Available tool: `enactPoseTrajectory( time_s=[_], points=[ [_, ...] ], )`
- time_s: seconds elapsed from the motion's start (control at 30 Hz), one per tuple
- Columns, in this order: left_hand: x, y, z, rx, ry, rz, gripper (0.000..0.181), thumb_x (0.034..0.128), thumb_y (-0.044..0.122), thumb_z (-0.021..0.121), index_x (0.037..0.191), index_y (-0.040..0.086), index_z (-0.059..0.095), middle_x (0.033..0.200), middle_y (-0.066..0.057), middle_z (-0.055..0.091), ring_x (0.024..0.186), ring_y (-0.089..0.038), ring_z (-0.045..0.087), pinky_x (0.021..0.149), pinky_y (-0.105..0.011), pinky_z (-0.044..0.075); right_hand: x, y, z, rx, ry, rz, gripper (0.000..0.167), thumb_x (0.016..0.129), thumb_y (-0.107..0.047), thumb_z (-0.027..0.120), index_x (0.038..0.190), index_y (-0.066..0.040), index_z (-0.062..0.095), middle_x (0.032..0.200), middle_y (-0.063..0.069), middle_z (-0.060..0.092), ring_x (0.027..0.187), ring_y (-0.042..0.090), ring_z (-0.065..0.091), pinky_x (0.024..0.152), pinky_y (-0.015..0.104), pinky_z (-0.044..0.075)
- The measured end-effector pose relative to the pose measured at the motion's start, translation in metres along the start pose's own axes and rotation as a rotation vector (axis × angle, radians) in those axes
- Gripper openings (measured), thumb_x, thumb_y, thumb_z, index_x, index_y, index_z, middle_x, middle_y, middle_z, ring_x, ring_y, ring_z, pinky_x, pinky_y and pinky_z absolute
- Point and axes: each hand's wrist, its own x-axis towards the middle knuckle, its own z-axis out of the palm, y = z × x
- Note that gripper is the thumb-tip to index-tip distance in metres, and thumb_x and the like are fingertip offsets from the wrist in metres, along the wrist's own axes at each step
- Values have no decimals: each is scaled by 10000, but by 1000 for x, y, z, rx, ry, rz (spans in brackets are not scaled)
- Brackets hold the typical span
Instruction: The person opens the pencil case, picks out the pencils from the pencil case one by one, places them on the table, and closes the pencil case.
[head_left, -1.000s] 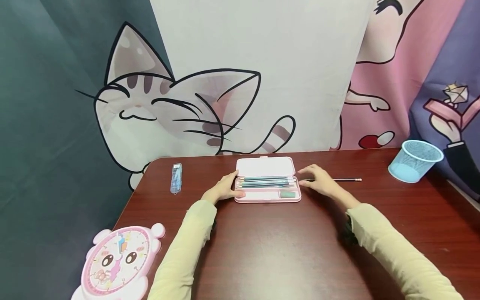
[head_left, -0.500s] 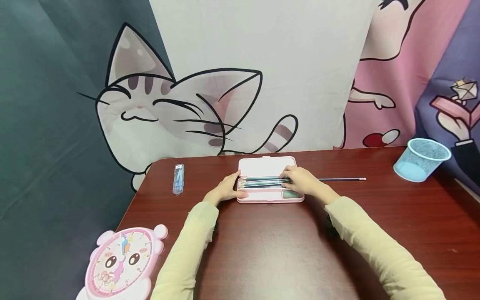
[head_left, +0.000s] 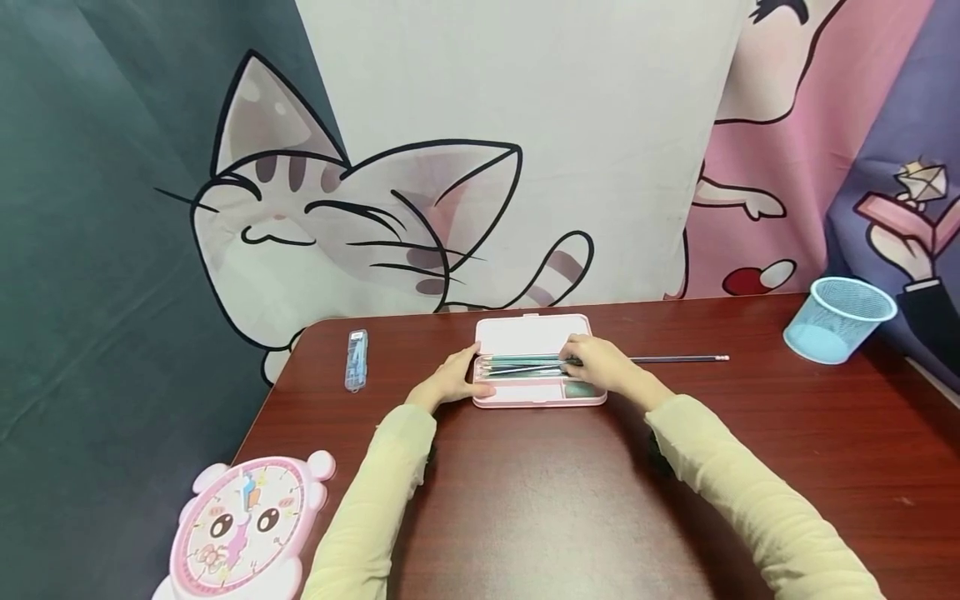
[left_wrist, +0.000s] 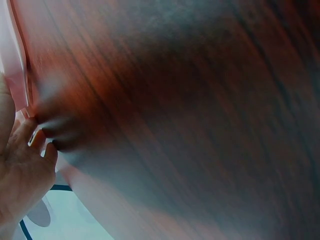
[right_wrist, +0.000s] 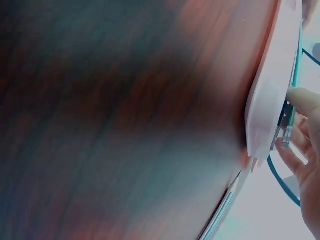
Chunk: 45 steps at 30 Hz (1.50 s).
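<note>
On the brown table point(head_left: 555, 492), close to its far edge, I see the pink pencil case point(head_left: 525, 392) lying open, with its lid point(head_left: 528, 336) laid back toward the wall side. The left hand point(head_left: 450, 379) is at the left end of the case: its thumb is over the front corner and the fingers are at the side, wide apart from the thumb, so it has a loose hold of this end. Inside the back compartment lie several pencils point(head_left: 517, 361), side by side, and one of them looks slanted over the others. The right hand point(head_left: 603, 362) is above the right end of the case. From its wrist camera I can tell that the thumb and fingers are closed in a pinch on a green pencil point(right_wrist: 290, 116) near its metal-banded end; whether they pinch a second one too, I cannot tell. Below this hand, in the front right compartment, I see a green block point(head_left: 580, 389), partly hidden. A dark pencil point(head_left: 678, 359) lies on the table to the right of the case. Farther right stands a blue mesh basket point(head_left: 804, 332).
</note>
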Motion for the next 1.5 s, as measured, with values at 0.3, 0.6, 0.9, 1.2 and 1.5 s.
enactPoseTrajectory(
  time_s=[0.3,0.6,0.9,1.2,1.5],
  points=[
    [-2,-2,-1,-2,-2,-5,918,785,379,696,1466,79,159,1492,-123,272,1373,-299,245,1104,-454,242,-19,24,-17,245,178,71,60,766,-58,708,819,-30,707,782,61,648,722,166,576,668,328,463],
    [-3,-6,-6,-4,10,1,915,787,360,699,1462,60,160,1481,-142,287,1368,-316,250,1099,-464,246,-75,71,-46,183,281,147,77,727,-24,727,798,-47,708,750,41,661,673,26,510,612,203,414],
    [-4,-8,-5,-20,-4,-26,923,783,377,699,1470,94,151,1492,-115,273,1381,-289,229,1112,-447,230,-128,104,-59,111,268,257,65,700,-31,744,758,-50,720,743,58,656,668,-46,499,590,108,371],
    [-4,-1,-3,-17,-9,-14,919,785,370,698,1467,79,153,1489,-116,277,1376,-290,234,1110,-452,231,-136,112,-56,43,173,297,88,705,-59,750,780,-32,713,795,115,620,748,273,575,656,359,452],
    [-1,1,-1,-14,2,-4,912,786,366,699,1464,76,164,1487,-118,284,1373,-291,247,1106,-446,242,-134,114,-56,-27,194,337,114,685,-73,755,784,-50,703,868,173,599,834,360,518,693,509,387]
  ],
)
